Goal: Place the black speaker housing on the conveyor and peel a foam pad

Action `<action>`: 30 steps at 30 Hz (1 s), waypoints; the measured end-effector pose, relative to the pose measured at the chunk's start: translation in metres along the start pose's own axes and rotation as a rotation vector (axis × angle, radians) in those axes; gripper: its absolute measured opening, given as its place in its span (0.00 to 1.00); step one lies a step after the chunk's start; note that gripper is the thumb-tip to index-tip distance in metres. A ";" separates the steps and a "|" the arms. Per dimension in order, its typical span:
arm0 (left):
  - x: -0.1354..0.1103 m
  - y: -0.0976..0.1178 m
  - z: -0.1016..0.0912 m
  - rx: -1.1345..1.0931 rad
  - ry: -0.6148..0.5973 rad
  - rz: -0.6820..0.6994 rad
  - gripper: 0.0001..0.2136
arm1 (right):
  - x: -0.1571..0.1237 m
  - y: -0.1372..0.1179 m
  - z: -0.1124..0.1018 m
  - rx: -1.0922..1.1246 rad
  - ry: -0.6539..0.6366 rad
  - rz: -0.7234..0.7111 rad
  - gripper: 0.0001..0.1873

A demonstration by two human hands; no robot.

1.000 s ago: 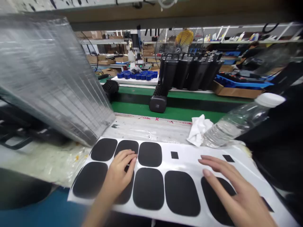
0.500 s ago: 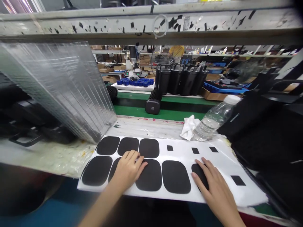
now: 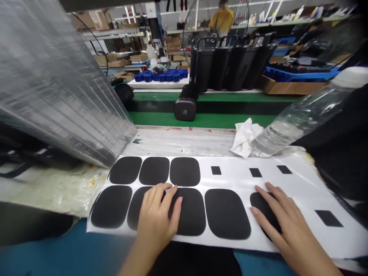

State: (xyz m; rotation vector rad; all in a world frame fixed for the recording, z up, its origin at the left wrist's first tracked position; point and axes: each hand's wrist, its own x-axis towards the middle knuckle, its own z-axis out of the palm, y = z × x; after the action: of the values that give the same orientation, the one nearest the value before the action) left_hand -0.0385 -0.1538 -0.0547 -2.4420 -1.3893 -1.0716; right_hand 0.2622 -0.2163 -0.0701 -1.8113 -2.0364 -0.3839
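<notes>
A white backing sheet [image 3: 230,180] with several black rounded pads [image 3: 227,212] and small black squares lies along the near edge of the bench. My left hand [image 3: 158,218] rests flat on the front row, fingers together over two adjoining pads. My right hand [image 3: 287,226] lies flat on the sheet's right part, covering another black pad [image 3: 258,201], fingers stretched out. Neither hand holds anything.
A stack of clear plastic trays [image 3: 57,88] leans at the left. A tilted water bottle [image 3: 301,115] and a white crumpled tissue [image 3: 244,136] lie behind the sheet. A green conveyor [image 3: 201,119] carries black cylindrical devices [image 3: 230,61]. A person in yellow stands far back.
The view has moved closer and lower over the sheet. My left hand slid slightly right along the front row; my right hand stays spread flat on the right pad.
</notes>
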 end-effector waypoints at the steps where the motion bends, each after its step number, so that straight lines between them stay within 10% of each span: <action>1: 0.000 0.000 0.000 -0.008 0.002 -0.008 0.08 | 0.004 -0.006 -0.004 -0.012 0.006 -0.033 0.24; 11: 0.000 0.001 -0.002 -0.096 0.017 -0.065 0.11 | 0.070 -0.126 0.007 0.224 0.013 -0.307 0.27; 30: -0.004 0.005 -0.002 -0.117 -0.024 -0.162 0.11 | 0.106 -0.120 0.018 0.269 -0.204 -0.428 0.16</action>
State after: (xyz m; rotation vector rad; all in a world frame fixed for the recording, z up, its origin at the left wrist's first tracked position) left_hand -0.0372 -0.1599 -0.0542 -2.4643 -1.5985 -1.1938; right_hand 0.1313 -0.1298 -0.0316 -1.2974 -2.4816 -0.0320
